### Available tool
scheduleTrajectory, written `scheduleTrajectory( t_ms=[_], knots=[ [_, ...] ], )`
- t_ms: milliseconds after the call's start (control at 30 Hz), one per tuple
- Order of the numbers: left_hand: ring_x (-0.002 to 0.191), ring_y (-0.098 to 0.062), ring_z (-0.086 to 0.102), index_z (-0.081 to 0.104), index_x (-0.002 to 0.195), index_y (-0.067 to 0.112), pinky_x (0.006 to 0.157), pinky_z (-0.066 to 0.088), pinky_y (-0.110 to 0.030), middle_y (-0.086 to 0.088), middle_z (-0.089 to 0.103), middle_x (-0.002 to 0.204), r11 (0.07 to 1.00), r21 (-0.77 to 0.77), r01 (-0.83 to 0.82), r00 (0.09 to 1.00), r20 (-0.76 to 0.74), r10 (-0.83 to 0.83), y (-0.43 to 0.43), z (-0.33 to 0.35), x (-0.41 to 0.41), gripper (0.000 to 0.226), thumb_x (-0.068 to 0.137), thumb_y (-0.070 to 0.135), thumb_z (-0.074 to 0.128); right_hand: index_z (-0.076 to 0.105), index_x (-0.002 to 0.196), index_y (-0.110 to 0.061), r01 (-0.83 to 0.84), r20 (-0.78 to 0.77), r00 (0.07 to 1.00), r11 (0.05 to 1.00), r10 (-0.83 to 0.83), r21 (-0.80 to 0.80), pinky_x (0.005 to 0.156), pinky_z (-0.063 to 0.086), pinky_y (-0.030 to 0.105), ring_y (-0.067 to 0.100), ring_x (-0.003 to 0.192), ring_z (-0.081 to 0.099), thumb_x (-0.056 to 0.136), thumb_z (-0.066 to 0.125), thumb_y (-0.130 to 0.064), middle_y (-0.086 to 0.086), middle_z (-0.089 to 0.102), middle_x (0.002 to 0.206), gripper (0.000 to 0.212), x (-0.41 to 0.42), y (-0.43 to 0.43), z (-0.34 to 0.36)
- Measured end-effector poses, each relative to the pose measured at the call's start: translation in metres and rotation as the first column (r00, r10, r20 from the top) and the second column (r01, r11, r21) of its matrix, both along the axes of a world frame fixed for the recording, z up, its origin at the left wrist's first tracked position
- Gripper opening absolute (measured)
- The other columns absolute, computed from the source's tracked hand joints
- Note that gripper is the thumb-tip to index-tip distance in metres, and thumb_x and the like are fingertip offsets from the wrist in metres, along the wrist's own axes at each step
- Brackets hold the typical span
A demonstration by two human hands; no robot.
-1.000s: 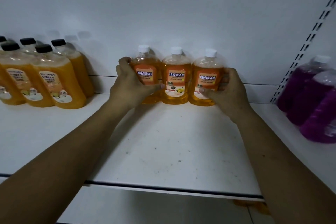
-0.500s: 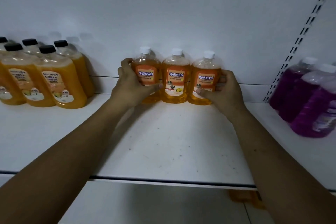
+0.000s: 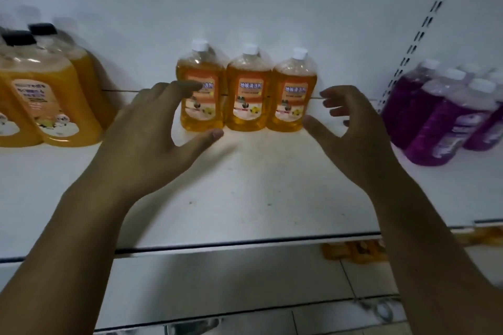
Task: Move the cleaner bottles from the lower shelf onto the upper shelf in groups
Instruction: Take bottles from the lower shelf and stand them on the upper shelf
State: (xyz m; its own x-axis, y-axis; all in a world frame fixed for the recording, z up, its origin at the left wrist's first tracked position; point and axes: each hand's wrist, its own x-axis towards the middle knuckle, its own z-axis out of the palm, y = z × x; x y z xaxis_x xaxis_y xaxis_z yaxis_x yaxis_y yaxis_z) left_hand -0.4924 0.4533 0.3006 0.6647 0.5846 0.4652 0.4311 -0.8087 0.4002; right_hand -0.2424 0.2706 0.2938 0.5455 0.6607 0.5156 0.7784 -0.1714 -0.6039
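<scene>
both hands have let go of the row of three small clear plastic bottles of orange cleaner with white caps (image 3: 249,95) and drawn back from it, leaving the bottles upright and touching side by side at the back of the white metal upper shelf (image 3: 258,185). the left hand (image 3: 147,139) hovers just left of the row and the right hand (image 3: 353,141) just right of it, each spread wide with loosely bent fingers, holding nothing. further left of the row stand large orange bottles with black caps (image 3: 54,100), further right purple bottles with white caps (image 3: 441,117), and below it, under the shelf edge, blurred orange bottles (image 3: 353,251).
</scene>
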Motion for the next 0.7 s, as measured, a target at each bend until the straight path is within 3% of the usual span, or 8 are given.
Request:
scheduleTrajectory(
  t_ms=[100,200,333,467,533,700],
  knots=[
    [0.133,-0.011,0.049,0.04,0.151,0.039,0.102,0.051,-0.047,0.008,0.052,0.15,0.978,0.013,0.209,0.977,0.049,-0.209,-0.033,-0.013,0.004,0.074,0.088,0.077,0.051,0.056,0.132,-0.029,-0.018,0.025,0.999,0.998,0.019,-0.059,0.092,0.039,0.004,0.002,0.114,0.057,0.09,0.077,-0.043,-0.013,0.061,0.126,0.049,-0.022,-0.033,-0.015],
    [0.122,0.008,0.038,0.043,0.148,0.039,0.095,0.041,-0.033,0.013,0.054,0.145,0.942,0.012,0.336,0.939,0.072,-0.336,-0.079,-0.023,0.019,0.068,0.09,0.073,0.054,0.055,0.132,-0.034,0.01,0.044,0.999,0.993,-0.005,-0.119,0.098,0.04,0.009,0.004,0.118,0.056,0.089,0.073,-0.048,-0.014,0.06,0.126,0.048,-0.033,-0.081,-0.025],
    [0.133,-0.004,0.046,0.04,0.151,0.041,0.105,0.04,-0.032,0.016,0.052,0.149,0.892,0.016,0.452,0.892,-0.022,-0.451,-0.136,-0.039,0.051,0.071,0.09,0.076,0.051,0.053,0.13,-0.04,0.108,0.043,0.994,0.987,-0.103,-0.123,0.099,0.038,0.012,0.001,0.121,0.054,0.088,0.064,-0.056,-0.019,0.058,0.126,0.047,-0.037,-0.163,-0.031],
    [0.129,-0.004,0.05,0.046,0.148,0.039,0.104,0.044,-0.031,0.019,0.054,0.142,0.835,0.014,0.55,0.835,-0.006,-0.55,-0.197,-0.059,0.081,0.062,0.093,0.062,0.065,0.054,0.127,-0.041,0.203,-0.022,0.978,0.974,-0.207,-0.103,0.091,0.035,-0.001,-0.009,0.119,0.051,0.09,0.071,-0.046,-0.02,0.057,0.124,0.04,-0.037,-0.253,-0.042],
    [0.126,-0.003,0.052,0.048,0.146,0.039,0.102,0.048,-0.033,0.022,0.054,0.139,0.816,-0.006,0.578,0.816,0.005,-0.578,-0.232,-0.068,0.094,0.059,0.094,0.06,0.066,0.055,0.126,-0.04,0.231,-0.063,0.969,0.966,-0.24,-0.117,0.09,0.035,-0.001,-0.009,0.118,0.051,0.092,0.071,-0.046,-0.017,0.058,0.124,0.038,-0.035,-0.299,-0.053],
    [0.12,0.006,0.049,0.046,0.142,0.047,0.093,0.044,-0.027,0.031,0.051,0.132,0.79,-0.055,0.61,0.792,0.001,-0.611,-0.32,-0.093,0.126,0.056,0.092,0.066,0.06,0.054,0.127,-0.043,0.278,-0.136,0.945,0.95,-0.297,-0.145,0.097,0.046,0.024,0.0,0.124,0.052,0.094,0.062,-0.062,-0.026,0.053,0.126,0.039,-0.023,-0.403,-0.082]
  ],
)
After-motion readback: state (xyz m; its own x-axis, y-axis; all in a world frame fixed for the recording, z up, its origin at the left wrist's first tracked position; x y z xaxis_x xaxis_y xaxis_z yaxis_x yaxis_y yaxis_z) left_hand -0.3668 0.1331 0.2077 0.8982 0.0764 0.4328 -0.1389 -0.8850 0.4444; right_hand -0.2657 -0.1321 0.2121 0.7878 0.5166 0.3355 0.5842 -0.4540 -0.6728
